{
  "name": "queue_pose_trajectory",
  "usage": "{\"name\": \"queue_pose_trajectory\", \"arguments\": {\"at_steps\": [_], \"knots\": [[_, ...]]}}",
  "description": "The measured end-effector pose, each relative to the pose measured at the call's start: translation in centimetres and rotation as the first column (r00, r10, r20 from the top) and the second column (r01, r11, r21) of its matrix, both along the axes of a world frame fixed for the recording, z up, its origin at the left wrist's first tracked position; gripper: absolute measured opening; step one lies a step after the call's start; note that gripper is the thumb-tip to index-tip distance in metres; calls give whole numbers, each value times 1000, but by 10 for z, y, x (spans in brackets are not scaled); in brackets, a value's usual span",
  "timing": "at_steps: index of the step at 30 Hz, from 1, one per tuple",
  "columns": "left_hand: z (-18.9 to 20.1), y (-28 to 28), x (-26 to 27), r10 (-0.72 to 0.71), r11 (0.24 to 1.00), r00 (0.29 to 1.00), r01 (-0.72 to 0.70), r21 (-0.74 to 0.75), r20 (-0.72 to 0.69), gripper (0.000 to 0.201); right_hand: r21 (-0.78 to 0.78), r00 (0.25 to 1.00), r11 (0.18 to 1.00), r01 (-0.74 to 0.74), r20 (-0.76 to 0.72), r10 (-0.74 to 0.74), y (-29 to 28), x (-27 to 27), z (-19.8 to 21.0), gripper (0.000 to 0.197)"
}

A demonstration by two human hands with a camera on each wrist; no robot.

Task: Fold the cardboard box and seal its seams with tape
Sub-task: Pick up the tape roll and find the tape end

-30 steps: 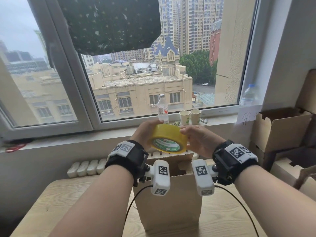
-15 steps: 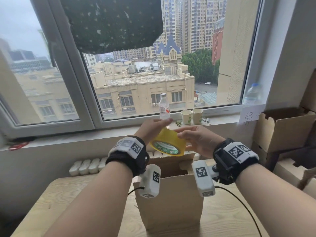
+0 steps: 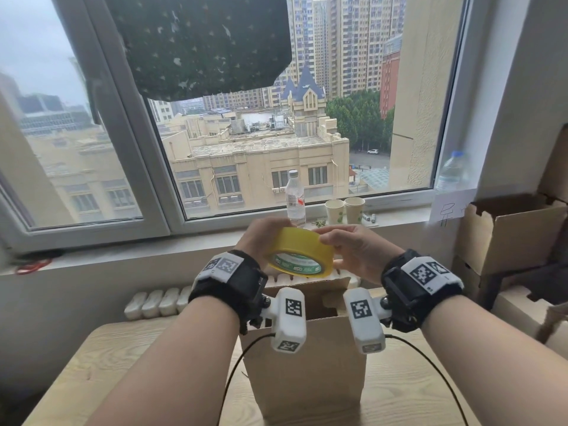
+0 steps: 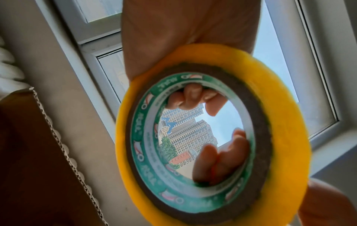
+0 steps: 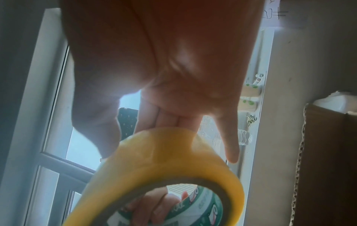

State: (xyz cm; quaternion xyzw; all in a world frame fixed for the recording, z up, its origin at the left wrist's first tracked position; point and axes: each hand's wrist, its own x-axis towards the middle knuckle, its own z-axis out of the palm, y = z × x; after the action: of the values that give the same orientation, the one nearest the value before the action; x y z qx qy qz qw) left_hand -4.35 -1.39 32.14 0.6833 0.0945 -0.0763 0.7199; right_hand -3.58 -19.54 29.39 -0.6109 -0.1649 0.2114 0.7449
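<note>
1. Step in hand, as I judge it: finding the tape's free end. The yellow tape roll (image 3: 302, 252) is held just above the open-topped cardboard box (image 3: 307, 373), which stands on the near wooden table (image 3: 399, 379).
2. The left hand (image 3: 264, 238) grips the roll's left side, fingers (image 4: 193, 97) curled into the core.
3. The right hand (image 3: 356, 252) pinches the right side between thumb and close-pressed fingers, with the little finger (image 5: 230, 137) splayed clear.
4. The next move likely calls for peeling a strip loose.

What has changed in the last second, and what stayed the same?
The left hand twisted at the wrist and came back, shifting its grip on the tape roll, which tilted slightly. The right hand still holds the roll's other side, above the open box, which has not moved.
</note>
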Motion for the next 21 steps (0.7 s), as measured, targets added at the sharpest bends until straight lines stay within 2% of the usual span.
{"name": "queue_pose_trajectory", "arguments": {"at_steps": [3,6,11,15,17,21], "knots": [[0,3,-5,-91,986,993,80,-143,-71,15,26,1000,999,-27,-9,27,0,0,-1,20],[1,6,-10,-119,976,989,99,-194,-92,18,32,998,997,-69,-12,70,-2,2,-4,39],[1,9,-10,-59,992,993,48,-115,-101,15,-3,993,993,-122,-7,122,3,0,-4,40],[2,7,-9,-3,998,997,-1,-63,-72,9,-54,997,996,-73,-9,73,12,-2,-1,55],[2,7,-10,-1,999,998,-2,-48,-60,8,-34,997,996,-78,-25,77,13,-1,-2,52],[-1,7,-11,20,1000,999,-20,0,-26,4,-19,996,997,-70,-54,69,12,-3,-5,31]]}}
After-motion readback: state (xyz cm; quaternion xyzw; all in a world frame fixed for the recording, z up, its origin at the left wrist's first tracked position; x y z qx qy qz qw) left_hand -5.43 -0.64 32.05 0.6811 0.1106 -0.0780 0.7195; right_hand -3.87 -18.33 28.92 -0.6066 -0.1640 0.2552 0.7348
